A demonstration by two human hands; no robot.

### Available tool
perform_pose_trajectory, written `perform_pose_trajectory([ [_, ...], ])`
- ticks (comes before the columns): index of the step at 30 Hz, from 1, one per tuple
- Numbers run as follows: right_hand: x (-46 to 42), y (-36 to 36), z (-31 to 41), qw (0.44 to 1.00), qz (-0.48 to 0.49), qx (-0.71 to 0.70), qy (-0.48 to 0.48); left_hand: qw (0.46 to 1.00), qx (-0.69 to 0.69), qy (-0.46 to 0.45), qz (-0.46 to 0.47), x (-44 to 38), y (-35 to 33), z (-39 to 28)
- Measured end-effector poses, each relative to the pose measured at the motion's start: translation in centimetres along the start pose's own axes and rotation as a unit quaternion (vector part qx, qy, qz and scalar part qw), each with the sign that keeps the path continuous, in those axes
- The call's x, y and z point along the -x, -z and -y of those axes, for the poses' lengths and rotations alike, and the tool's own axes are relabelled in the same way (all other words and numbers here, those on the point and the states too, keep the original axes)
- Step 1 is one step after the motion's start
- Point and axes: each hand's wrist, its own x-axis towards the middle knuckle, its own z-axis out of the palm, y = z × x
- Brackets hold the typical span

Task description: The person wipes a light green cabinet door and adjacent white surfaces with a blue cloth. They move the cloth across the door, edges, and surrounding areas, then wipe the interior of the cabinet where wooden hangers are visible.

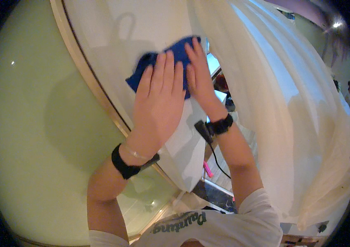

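Note:
A dark blue cloth [178, 52] lies bunched against a white panel [100, 31]. My left hand [161, 89] is spread flat over the cloth, its fingers pointing up and away from me. Beside it, my right hand [201, 72] holds the cloth's right part near the panel's edge, with the fingers slightly bent. The thumb of my left hand is hidden, as is the cloth's underside. Each wrist wears a black band; a black cable [216, 157] runs down from the dark piece at the right one.
Cream sheer curtains [255, 92] hang close along my right arm. To the left, a glossy pale green panel [23, 123] is bordered by gold-coloured trim [83, 68]. A pink object [207, 169] lies low, near the wood-look floor [221, 157].

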Motion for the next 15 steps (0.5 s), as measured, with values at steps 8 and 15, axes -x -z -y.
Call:
perform_pose_trajectory([
  [8,3.9,0.1,1.8,0.995,-0.011,0.007,-0.101,0.993,-0.046,-0.078,0.071,0.9,-1.9,-2.6],
  [15,20.4,-2.7,2.0,0.973,0.0,0.017,-0.228,0.96,-0.048,-0.19,0.2,10.3,-6.6,-7.5],
])
